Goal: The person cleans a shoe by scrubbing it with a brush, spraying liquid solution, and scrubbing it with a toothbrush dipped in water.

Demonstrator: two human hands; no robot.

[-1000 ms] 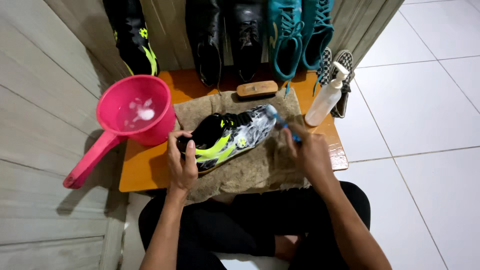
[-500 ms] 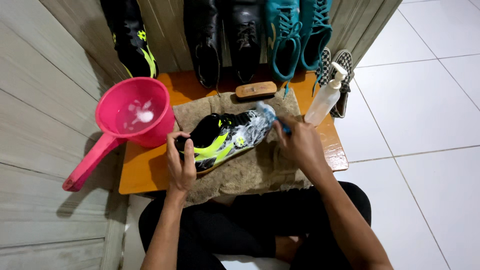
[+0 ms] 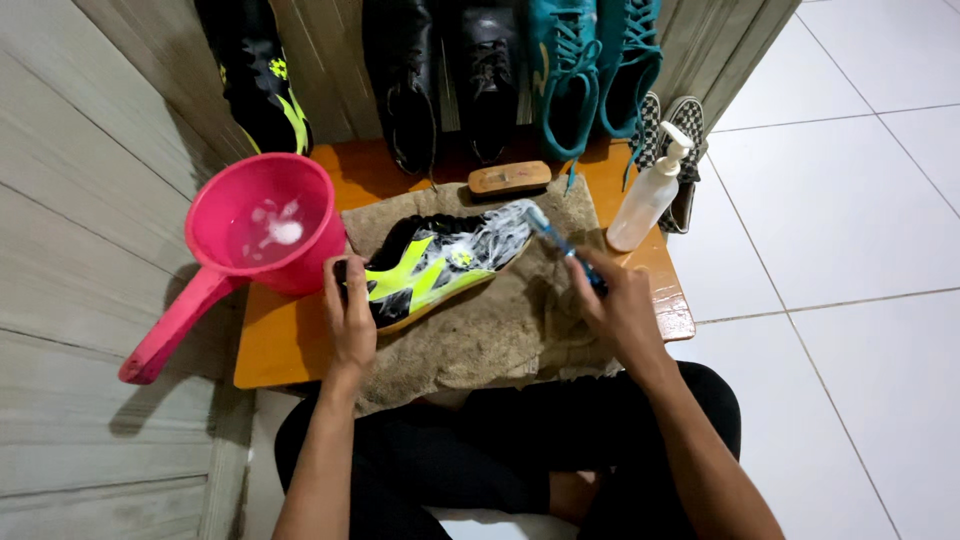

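- The soapy black-and-yellow shoe is laid on a brown towel on the worktop.
- Its heel is gripped by the left hand.
- A blue toothbrush is clenched in the right hand, bristles touching the toe.
- A pink dipper is parked just beside.

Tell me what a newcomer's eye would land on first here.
The soapy black and neon-yellow shoe lies mid-board on a brown towel, steadied by the left hand while the right hand works a blue toothbrush at its toe. A pink water dipper sits left.
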